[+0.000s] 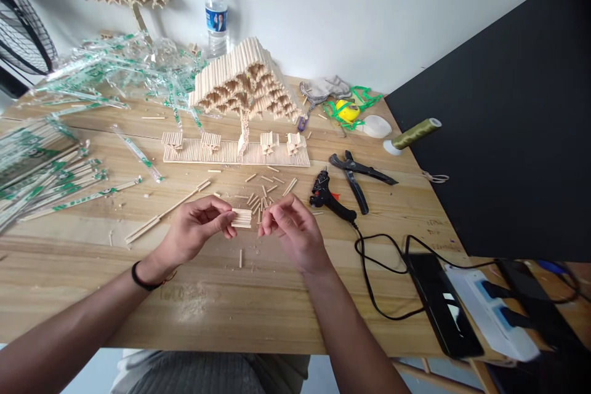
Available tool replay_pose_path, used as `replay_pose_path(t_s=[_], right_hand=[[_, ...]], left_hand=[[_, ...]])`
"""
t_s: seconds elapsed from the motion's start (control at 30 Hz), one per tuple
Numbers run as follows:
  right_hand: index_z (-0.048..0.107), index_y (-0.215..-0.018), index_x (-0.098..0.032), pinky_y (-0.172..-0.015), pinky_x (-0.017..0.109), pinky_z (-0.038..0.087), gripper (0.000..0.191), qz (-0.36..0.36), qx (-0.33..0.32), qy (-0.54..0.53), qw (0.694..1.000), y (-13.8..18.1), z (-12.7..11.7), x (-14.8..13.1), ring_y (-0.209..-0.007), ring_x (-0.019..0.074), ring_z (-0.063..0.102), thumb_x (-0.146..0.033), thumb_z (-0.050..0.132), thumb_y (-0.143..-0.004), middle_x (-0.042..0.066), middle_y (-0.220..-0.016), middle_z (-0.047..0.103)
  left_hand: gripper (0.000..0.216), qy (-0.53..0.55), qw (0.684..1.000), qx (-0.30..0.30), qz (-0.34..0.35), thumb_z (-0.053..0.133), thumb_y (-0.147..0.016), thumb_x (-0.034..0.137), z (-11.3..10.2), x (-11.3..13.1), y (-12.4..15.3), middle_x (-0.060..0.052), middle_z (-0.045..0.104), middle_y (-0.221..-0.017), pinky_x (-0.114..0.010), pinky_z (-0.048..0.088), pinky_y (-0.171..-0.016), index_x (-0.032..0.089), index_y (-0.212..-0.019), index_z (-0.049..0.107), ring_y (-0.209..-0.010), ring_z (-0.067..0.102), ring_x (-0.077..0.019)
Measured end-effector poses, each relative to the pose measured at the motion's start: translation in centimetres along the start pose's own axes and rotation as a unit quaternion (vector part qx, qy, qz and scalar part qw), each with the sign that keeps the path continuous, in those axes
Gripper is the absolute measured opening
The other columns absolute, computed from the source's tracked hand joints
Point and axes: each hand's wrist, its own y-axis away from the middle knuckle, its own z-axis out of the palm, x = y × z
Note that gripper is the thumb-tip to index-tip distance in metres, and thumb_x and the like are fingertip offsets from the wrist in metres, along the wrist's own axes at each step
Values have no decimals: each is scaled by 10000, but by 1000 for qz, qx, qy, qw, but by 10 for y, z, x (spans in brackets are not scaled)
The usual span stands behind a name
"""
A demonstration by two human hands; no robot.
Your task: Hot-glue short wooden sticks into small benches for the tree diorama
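Note:
Between the thumb and fingers of my left hand (201,225) is a small flat panel of short wooden sticks (241,218) laid side by side. Just right of it, apart from the panel, my right hand (295,231) is closed in a pinch; what it holds, if anything, cannot be made out. Short cut stick pieces (265,194) lie scattered beyond the hands, and a single piece (241,258) lies nearer me. Farther back stands a stick-built model (247,89) with a peaked roof-like top on a post, above a long slatted base (194,151) carrying several small stick blocks.
A glue gun (330,194) and cutting pliers (355,175) lie on the right, its cable running past a phone (443,305) and power strip (494,314). Wrapped chopsticks (60,184) and plastic wrappers (124,68) cover the left. A bottle (216,15) stands behind.

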Motion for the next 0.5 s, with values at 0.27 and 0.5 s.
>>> replay_pose_path(t_s=[0.27, 0.5], right_hand=[[789, -922, -213, -642, 295, 496, 182, 1, 15, 243, 970, 0, -1, -5, -670, 150, 630, -386, 748, -959, 19, -814, 723], [760, -879, -198, -691, 294, 518, 243, 77, -65, 184, 978, -2, 0, -5, -723, 169, 665, -437, 780, -916, 16, -789, 710]], left_hand=[[248, 4, 1000, 8, 3, 854, -879, 378, 0, -1, -1, -41, 794, -670, -235, 612, -615, 154, -864, 748, -596, 756, -159], [244, -5, 1000, 8, 6, 854, -880, 370, -1, -1, 0, -39, 788, -665, -233, 604, -615, 154, -863, 741, -596, 750, -155]])
